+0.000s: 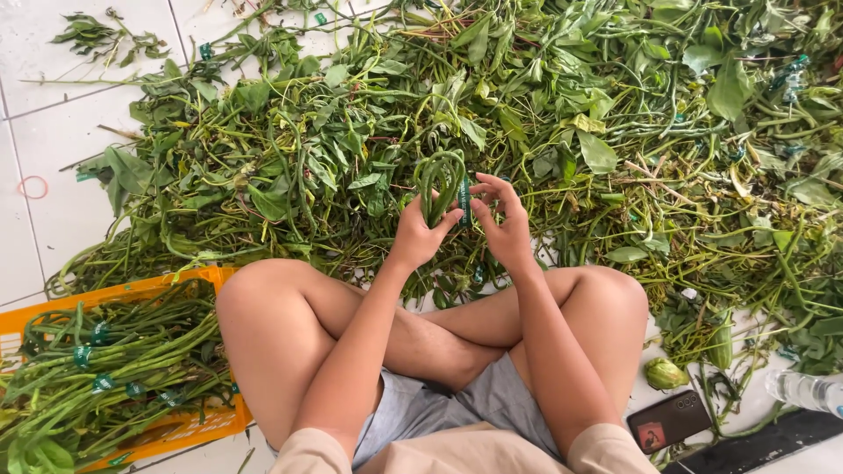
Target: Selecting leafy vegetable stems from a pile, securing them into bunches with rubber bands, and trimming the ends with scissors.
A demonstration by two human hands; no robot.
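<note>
I sit cross-legged on a white tiled floor before a big heap of green leaves and stems (562,114). My left hand (420,235) grips a folded bundle of long green beans (439,180) held upright over the heap. My right hand (502,224) is beside it, fingers pinching a green band (464,200) at the bundle's right side. Both hands touch the bundle.
An orange crate (189,426) at my left knee holds several banded bean bundles (105,369). A dark phone (669,420), a clear plastic bottle (803,391) and a dark flat strip (764,443) lie at the lower right. A red rubber band (33,186) lies on the tiles at left.
</note>
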